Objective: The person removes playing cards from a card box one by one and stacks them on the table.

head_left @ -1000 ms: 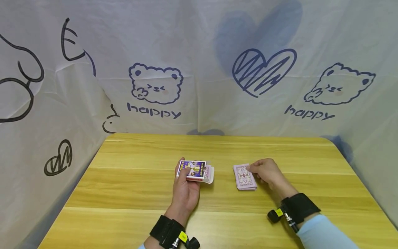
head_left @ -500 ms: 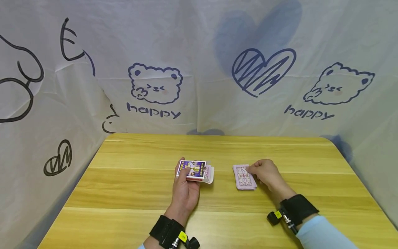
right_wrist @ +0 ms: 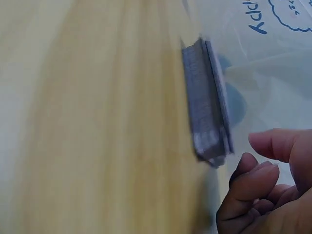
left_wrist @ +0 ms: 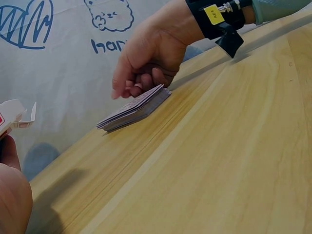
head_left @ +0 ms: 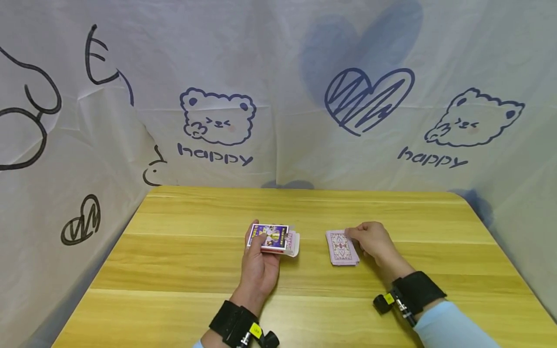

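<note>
My left hand (head_left: 260,270) holds a card box (head_left: 274,236), purple with white borders, thumb over its top face. At the right end its flap is open, and pink-backed playing cards show inside. To the right, a stack of playing cards (head_left: 342,249) lies face down on the table, pink and floral on top. My right hand (head_left: 376,241) is at the stack's far right corner. In the right wrist view, thumb and bent fingers stand apart beside the stack with nothing between them. The left wrist view shows only the edge of the box (left_wrist: 10,114).
The light wooden table (head_left: 183,270) runs back to a white cloth wall (head_left: 287,145) with drawn bears and hearts. Each wrist wears a black strap with a small camera (head_left: 384,303).
The top of the card stack looks slightly straighter, and my right fingertips have shifted a little at its corner. My left hand and the card box have stayed still.
</note>
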`<act>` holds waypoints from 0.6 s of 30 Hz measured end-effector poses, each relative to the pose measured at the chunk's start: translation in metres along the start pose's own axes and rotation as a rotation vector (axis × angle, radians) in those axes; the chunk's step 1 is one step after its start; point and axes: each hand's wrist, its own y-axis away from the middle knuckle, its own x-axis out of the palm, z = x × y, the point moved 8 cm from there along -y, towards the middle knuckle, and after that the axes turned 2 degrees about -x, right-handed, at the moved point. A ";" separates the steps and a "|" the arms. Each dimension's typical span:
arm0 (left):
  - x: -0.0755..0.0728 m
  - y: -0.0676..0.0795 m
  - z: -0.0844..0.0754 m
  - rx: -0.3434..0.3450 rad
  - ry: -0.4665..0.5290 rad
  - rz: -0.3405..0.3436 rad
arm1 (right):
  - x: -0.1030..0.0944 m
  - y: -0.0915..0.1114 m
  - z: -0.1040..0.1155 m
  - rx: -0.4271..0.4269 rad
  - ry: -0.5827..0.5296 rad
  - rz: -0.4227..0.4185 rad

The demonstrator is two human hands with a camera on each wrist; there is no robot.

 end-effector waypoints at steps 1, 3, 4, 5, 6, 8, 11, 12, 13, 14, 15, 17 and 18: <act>0.000 0.000 0.000 -0.002 -0.002 0.001 | -0.001 0.001 0.002 -0.002 -0.011 -0.008; 0.001 0.000 0.000 -0.009 -0.007 0.005 | -0.002 0.004 0.009 -0.023 -0.029 -0.029; 0.001 0.000 0.001 -0.013 -0.007 0.007 | -0.001 0.006 0.014 -0.038 -0.040 -0.040; 0.001 0.000 0.001 -0.015 -0.009 0.010 | -0.001 0.009 0.019 -0.060 -0.043 -0.050; 0.002 0.000 0.001 -0.017 -0.009 0.017 | 0.001 0.012 0.025 -0.083 -0.051 -0.057; 0.002 -0.001 0.001 -0.020 -0.010 0.020 | 0.007 0.020 0.038 -0.128 -0.090 -0.065; 0.004 -0.001 0.001 -0.014 -0.006 0.028 | 0.021 0.032 0.053 -0.163 -0.193 -0.059; 0.004 -0.002 0.001 -0.011 -0.005 0.031 | 0.026 0.035 0.057 -0.167 -0.236 -0.052; 0.004 -0.001 0.001 -0.011 -0.008 0.032 | 0.032 0.039 0.061 -0.169 -0.274 -0.046; 0.004 -0.001 0.001 -0.009 -0.008 0.036 | 0.038 0.042 0.064 -0.163 -0.316 -0.037; 0.004 -0.001 0.001 -0.007 -0.008 0.040 | 0.043 0.045 0.066 -0.160 -0.343 -0.030; 0.003 -0.001 0.001 -0.005 -0.010 0.043 | 0.054 0.050 0.072 -0.164 -0.381 -0.017; 0.003 -0.001 0.001 -0.006 -0.015 0.047 | 0.059 0.052 0.075 -0.172 -0.390 -0.008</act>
